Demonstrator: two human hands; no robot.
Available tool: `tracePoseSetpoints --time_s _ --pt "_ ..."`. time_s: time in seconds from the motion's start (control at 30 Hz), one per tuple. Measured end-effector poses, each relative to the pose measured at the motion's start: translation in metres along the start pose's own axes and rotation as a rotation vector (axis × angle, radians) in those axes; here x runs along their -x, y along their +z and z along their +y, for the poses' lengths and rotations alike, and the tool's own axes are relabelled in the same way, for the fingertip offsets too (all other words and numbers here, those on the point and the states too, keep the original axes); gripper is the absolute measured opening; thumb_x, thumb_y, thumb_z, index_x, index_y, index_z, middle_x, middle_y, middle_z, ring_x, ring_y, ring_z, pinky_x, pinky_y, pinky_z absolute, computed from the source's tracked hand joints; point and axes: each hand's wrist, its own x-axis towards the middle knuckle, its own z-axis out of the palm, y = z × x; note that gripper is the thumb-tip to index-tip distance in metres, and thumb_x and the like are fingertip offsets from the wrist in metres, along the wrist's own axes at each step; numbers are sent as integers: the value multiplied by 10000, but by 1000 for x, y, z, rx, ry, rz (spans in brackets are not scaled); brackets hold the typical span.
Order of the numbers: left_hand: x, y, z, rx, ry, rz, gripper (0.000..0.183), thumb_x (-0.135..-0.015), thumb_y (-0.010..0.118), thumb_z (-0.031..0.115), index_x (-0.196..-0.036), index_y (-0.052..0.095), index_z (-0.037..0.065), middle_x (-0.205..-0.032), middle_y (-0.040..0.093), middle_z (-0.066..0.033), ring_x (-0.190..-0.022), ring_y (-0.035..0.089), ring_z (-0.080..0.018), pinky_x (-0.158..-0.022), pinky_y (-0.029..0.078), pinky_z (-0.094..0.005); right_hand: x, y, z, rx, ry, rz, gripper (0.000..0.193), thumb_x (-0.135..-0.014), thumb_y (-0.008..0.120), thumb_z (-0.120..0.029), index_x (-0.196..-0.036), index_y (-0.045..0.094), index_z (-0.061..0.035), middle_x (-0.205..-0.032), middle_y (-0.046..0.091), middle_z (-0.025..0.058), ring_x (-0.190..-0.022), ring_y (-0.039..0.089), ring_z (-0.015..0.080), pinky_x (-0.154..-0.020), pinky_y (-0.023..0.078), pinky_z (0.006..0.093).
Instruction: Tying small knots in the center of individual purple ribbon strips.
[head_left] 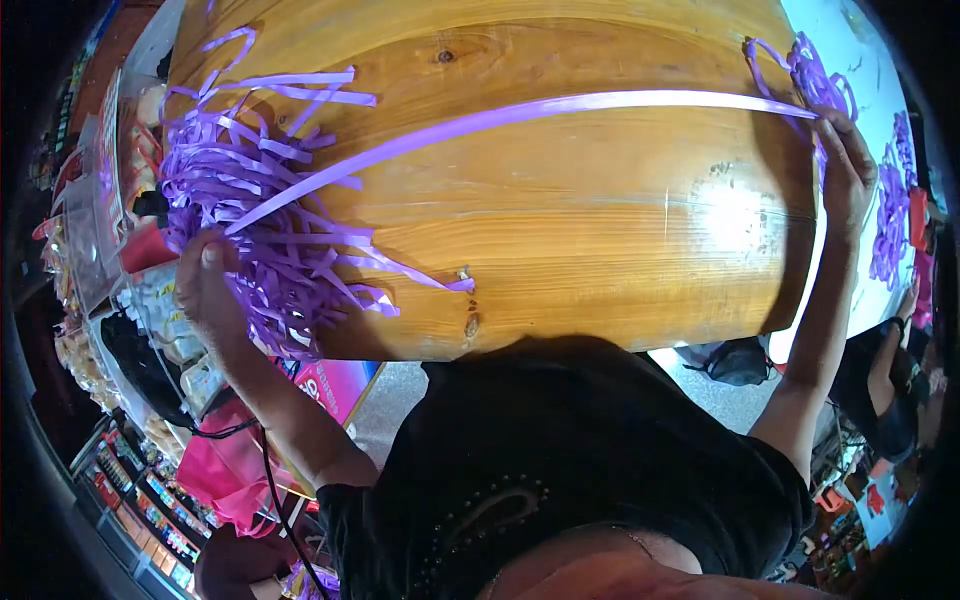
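A long purple ribbon (560, 106) stretches in an arc above the wooden table (560, 230), from one of my hands to the other. My left hand (207, 275) pinches its left end, beside a heap of cut purple ribbon strips (265, 290) at the table's left side. Over at the far right edge, my right hand (845, 165) is closed on the ribbon's other end, with the arm stretched out. Just beyond that hand lies a loose bundle of purple ribbon (818, 75), near the table's corner.
A white marbled surface (870, 110) adjoins on the right and carries more purple ribbon (890, 220). Clear bags and boxes of goods (160, 310) crowd the left side. A pink bag (225, 470) sits lower left. Another person's arm (885, 365) shows at the right.
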Motion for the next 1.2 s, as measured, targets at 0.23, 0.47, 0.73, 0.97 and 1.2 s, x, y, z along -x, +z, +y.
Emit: tracePoseSetpoints --time_s 0.23,0.47,0.73,0.97,1.2 --pt "6 -11 -1 106 -127 223 194 -879 532 172 -834 601 -4 -669 547 -17 -620 476 -94 -611 392 -243 -7 -17 8 -106 62 236 239 -851 562 -40 -1067 595 56 -1014 628 132 -926 589 163 -854 445 258" --pt "9 -4 -7 538 -170 248 164 -883 558 175 -866 602 18 -762 603 -64 -699 576 -158 -705 477 -324 -15 -39 36 -386 125 83 276 -887 511 -87 -1122 531 57 -973 574 108 -959 534 211 -922 394 375" --pt "-15 43 20 1411 -318 410 226 -882 547 248 -906 573 25 -868 594 -64 -732 590 -189 -740 470 -347 -28 -27 10 -1085 309 -11 417 -882 507 -76 -1247 379 78 -1137 497 155 -1163 405 276 -986 325 428" --pt "-6 86 32 1385 -199 -123 296 -887 545 332 -831 562 42 -585 338 55 -520 285 -47 -486 233 -215 -46 -14 -3 -1372 232 -517 353 -924 420 -73 -1258 397 41 -1146 462 146 -1003 432 229 -931 362 358" --pt "33 131 95 781 -282 19 192 -907 531 178 -974 599 12 -691 487 65 -579 354 -14 -511 284 -180 -2 136 -68 -258 141 -30 337 -869 553 -108 -1171 537 41 -932 588 53 -855 538 118 -787 421 245"
